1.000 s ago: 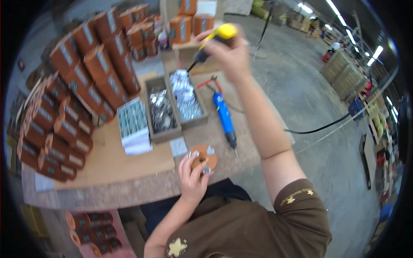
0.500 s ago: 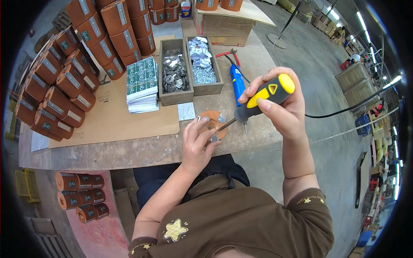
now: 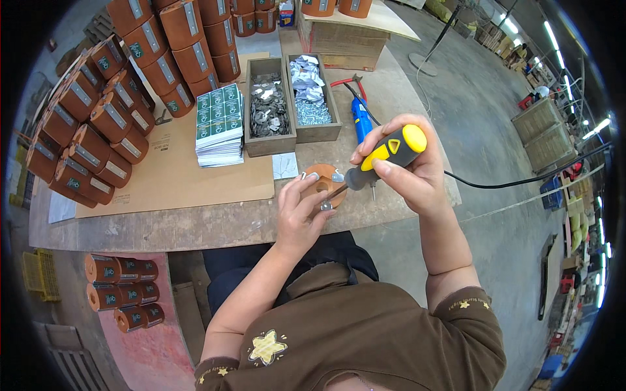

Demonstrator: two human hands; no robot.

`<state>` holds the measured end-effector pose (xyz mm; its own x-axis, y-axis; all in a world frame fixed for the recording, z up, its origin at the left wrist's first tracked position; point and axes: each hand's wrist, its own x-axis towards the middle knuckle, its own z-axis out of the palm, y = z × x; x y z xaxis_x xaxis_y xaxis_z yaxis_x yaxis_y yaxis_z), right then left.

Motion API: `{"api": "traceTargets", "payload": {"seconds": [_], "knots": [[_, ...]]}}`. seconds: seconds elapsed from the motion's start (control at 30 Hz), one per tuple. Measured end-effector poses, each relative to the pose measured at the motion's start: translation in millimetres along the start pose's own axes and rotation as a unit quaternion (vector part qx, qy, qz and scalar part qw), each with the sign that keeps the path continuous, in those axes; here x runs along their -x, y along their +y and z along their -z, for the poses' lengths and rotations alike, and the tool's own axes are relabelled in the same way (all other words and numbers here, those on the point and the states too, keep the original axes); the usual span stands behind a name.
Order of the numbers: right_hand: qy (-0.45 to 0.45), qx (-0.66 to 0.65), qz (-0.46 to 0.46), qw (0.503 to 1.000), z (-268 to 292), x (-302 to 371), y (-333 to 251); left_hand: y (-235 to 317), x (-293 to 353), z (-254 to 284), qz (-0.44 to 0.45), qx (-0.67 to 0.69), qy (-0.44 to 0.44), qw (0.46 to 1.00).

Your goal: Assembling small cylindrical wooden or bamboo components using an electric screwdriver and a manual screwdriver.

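My right hand [image 3: 417, 169] is wrapped round the yellow and black handle of a screwdriver [image 3: 393, 148]. Its shaft slants down and left to the top of a round terracotta-coloured cylinder [image 3: 315, 174] with a hole in its middle. Small metal pieces sit around the cylinder's rim, one a grey clip [image 3: 337, 176]. My left hand [image 3: 300, 215] grips the cylinder from its left and near side, fingertips on the top face. Where exactly the screwdriver's tip touches is too small to tell. Beyond my right hand lies a blue power screwdriver [image 3: 360, 120], partly hidden.
Two wooden boxes hold grey metal pieces [image 3: 268, 111] and small screws [image 3: 313, 112]. A stack of green-and-white cards [image 3: 220, 127] stands left of them on cardboard [image 3: 176, 182]. Terracotta cylinders [image 3: 107, 120] are piled at the left. Red-handled pliers [image 3: 355, 81] lie behind.
My right hand has moved left and a little down with the screwdriver, bringing the handle closer to the cylinder. My left hand stays on the cylinder. The whole view has shifted slightly.
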<state>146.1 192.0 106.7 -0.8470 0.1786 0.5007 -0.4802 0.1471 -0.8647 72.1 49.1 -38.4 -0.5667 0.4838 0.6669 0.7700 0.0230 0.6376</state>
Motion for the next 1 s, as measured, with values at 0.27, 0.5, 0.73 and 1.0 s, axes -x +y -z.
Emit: {"api": "traceTargets", "payload": {"seconds": [0.27, 0.5, 0.73, 1.0], "knots": [[-0.012, -0.001, 0.004, 1.0, -2, -1, 1, 0, 1, 3, 0.007, -0.001, 0.0, 1.0], [-0.055, -0.003, 0.007, 0.998, 2, -4, 2, -2, -1, 2, 0.003, 0.009, 0.003, 1.0], [-0.089, 0.024, 0.03, 0.995, 8, -8, 1, -1, -5, -2, -0.004, 0.025, -0.003, 1.0], [-0.167, 0.074, 0.063, 0.981, 0, -23, -1, 15, -19, 13, 0.008, 0.004, -0.044, 0.999]]}}
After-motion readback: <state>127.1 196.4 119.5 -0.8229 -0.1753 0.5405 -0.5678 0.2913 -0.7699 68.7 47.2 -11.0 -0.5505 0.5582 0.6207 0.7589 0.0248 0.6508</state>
